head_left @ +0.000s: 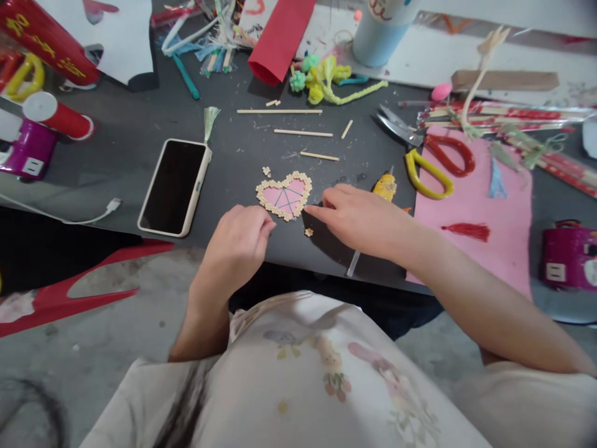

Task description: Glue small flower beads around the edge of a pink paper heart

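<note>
A pink felt heart [278, 198] lies on the dark table, edged with small cream flower-shaped pieces and crossed by thin dark lines. Curled in a loose fist, my left hand [242, 239] rests by the heart's lower left side; whatever its fingertips may hold is hidden. My right hand [357, 218] stretches a finger to the heart's lower right rim, at or very near the edge pieces. One loose cream flower [308, 233] sits below that fingertip. A small cluster of the same flowers [266, 171] lies just above the heart's upper left.
Thin wooden sticks [303, 133] lie beyond the heart. A phone [175, 186] is at left, scissors [422, 149] and pink felt [471, 199] with a red tassel [469, 231] at right. A yellow glue gun-like item [385, 186] lies behind my right hand; a bottle [382, 37] stands farther back.
</note>
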`<state>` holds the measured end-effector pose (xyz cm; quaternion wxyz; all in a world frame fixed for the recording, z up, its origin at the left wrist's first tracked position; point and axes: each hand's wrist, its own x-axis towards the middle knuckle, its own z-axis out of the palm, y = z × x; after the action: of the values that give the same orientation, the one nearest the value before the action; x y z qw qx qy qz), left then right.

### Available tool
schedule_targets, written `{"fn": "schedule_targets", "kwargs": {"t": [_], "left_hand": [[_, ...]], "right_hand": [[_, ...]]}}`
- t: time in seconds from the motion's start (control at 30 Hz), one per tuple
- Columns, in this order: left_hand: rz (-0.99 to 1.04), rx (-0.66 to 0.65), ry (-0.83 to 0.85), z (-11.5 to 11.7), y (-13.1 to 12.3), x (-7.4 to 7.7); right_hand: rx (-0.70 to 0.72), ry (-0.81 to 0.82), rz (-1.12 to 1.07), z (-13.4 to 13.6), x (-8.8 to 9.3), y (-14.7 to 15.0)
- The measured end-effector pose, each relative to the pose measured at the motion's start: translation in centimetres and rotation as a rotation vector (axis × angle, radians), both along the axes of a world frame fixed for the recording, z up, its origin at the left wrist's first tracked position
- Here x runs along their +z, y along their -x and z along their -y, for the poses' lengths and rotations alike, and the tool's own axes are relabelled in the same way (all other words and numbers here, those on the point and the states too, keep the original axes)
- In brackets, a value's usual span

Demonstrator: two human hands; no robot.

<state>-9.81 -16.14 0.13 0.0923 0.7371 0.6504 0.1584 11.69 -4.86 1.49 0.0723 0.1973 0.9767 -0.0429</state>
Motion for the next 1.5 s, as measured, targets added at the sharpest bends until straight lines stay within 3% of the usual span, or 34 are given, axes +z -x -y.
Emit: {"fn": "schedule_targets", "kwargs": {"t": [0.17, 0.23, 0.43, 0.8, 1.17, 1.5], "left_hand": [[0.08, -0.16, -0.02, 0.5, -1.5, -0.8], [0.085, -0.169, -0.052, 0.7, -2.2, -1.2], [0.003, -0.101, -0.203, 0.8, -3.2, -2.3], [-0.015, -0.074, -0.324, 0.6, -3.1, -3.3], [-0.003, 0.044, -0.381, -0.8, -2.4, -3.6], [-0.067, 0.028, -0.286, -1.9, -2.2, -4.2]], "right_hand": [[-0.029, 0.005, -0.006, -0.2, 0.0, 0.0], [-0.049, 0.009, -0.015, -0.1, 0.3, 0.0], [-0.113, 0.076, -0.024, 0.6, 1.2, -0.7], [-0.183, 0.074, -0.077, 2.7, 0.0, -0.8], [-0.266, -0.001, -0.033, 2.1, -0.1, 0.2], [-0.27, -0.012, -0.026, 1.5, -0.2, 0.8]]}}
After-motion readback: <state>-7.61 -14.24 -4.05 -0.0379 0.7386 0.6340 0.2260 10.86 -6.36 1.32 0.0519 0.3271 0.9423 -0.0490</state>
